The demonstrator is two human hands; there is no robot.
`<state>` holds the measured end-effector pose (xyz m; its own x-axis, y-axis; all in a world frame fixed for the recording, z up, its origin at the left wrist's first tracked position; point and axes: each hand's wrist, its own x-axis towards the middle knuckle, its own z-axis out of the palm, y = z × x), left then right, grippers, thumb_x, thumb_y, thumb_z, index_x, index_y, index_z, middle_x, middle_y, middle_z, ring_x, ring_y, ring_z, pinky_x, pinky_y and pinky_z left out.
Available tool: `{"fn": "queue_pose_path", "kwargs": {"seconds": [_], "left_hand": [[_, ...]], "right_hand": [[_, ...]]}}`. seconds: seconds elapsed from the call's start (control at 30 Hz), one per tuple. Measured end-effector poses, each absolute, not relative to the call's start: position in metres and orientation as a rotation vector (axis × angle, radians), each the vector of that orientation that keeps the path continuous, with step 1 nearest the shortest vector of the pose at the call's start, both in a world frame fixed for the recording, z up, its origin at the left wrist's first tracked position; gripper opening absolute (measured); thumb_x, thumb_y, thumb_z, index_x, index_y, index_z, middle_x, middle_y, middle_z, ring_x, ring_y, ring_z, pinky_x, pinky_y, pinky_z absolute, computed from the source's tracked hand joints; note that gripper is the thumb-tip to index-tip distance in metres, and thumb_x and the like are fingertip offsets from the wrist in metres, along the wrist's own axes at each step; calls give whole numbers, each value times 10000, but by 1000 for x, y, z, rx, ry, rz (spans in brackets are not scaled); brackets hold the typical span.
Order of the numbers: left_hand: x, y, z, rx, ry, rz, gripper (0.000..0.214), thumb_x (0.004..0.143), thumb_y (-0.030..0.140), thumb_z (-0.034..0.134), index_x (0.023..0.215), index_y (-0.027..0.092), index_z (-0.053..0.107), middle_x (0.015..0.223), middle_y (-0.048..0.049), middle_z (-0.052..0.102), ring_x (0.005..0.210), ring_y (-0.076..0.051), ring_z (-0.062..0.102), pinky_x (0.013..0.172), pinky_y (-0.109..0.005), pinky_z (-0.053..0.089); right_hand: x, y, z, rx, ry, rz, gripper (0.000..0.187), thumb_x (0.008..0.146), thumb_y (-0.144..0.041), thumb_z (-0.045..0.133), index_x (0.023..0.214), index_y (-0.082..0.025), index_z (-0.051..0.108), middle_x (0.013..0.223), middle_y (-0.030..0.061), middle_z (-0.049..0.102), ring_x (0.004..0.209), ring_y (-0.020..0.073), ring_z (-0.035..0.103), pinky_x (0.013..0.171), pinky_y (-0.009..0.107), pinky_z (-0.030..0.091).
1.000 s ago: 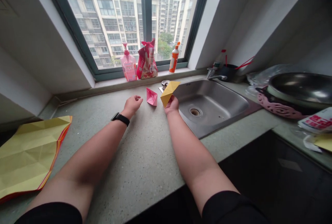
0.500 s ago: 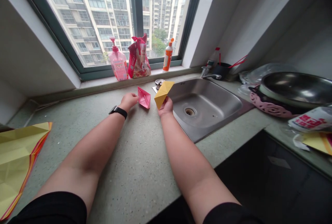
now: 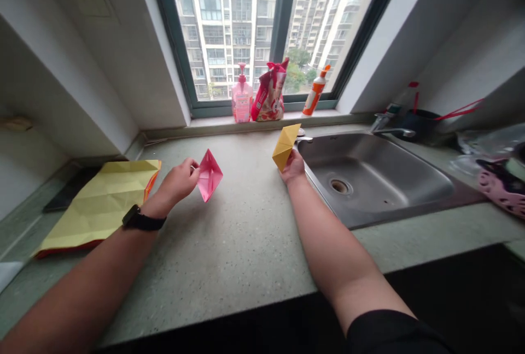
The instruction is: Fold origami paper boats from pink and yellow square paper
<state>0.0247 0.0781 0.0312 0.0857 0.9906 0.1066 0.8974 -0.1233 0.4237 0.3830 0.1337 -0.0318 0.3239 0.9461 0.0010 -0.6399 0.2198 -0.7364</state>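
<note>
My left hand (image 3: 177, 181) pinches a pink folded paper shape (image 3: 209, 174) and holds it just above the speckled green counter (image 3: 246, 233). A black watch sits on that wrist. My right hand (image 3: 292, 168) grips a yellow folded paper shape (image 3: 285, 146) by its lower end, upright, right beside the left rim of the steel sink (image 3: 410, 201). The two paper shapes are about a hand's width apart.
A large creased yellow sheet (image 3: 102, 201) with a red underside lies at the counter's left. A pink pump bottle (image 3: 241, 98), a red bag (image 3: 268, 94) and an orange bottle (image 3: 314, 94) stand on the sill. A tap (image 3: 388, 127) and a pink perforated item (image 3: 502, 187) are at the right.
My left hand has taken hold of the pink paper shape, lifted it off the counter and drawn it left. The view has swung left. My right hand keeps the yellow shape.
</note>
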Motion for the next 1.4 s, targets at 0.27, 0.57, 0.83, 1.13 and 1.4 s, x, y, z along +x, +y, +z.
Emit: {"fn": "queue_pose_path", "kwargs": {"seconds": [0.27,0.57,0.83,1.13,1.4], "left_hand": [[0,30,15,2158,1955,580,285,1022,251,546,1286,190,631,929,-69,808,878,-293,771,729,-334,475],[1,25,14,2376,1802,594,186,1028,228,589,1157,212,722,921,-68,807,816,-257,746,708,-327,462],[9,20,14,2339,1743,647,172,1024,216,613,1136,200,742,903,-73,803,789,-248,726,710,-332,469],[16,17,13,2275,1741,655,152,1005,185,625,1110,196,734,894,-54,805,800,-234,733,716,-324,482],[15,19,11,2249,1722,668,160,1003,189,616,1115,196,729,903,-62,806,801,-236,736,734,-326,505]], "right_hand": [[307,101,-30,-825,-753,1329,409,656,-369,980,909,-252,681,786,-19,751,680,176,694,615,296,560],[276,69,-24,-1033,-1250,1369,417,673,-445,968,939,-250,714,899,-2,764,745,181,687,674,312,519],[272,60,-18,-1075,-1362,1373,384,722,-496,934,912,-252,706,887,11,757,742,195,685,654,326,533],[267,57,-18,-1088,-1370,1387,351,725,-467,900,904,-240,702,866,7,736,751,183,673,678,325,534],[268,60,-20,-1085,-1375,1366,313,732,-430,891,902,-239,710,866,7,732,742,173,660,674,318,524]]}}
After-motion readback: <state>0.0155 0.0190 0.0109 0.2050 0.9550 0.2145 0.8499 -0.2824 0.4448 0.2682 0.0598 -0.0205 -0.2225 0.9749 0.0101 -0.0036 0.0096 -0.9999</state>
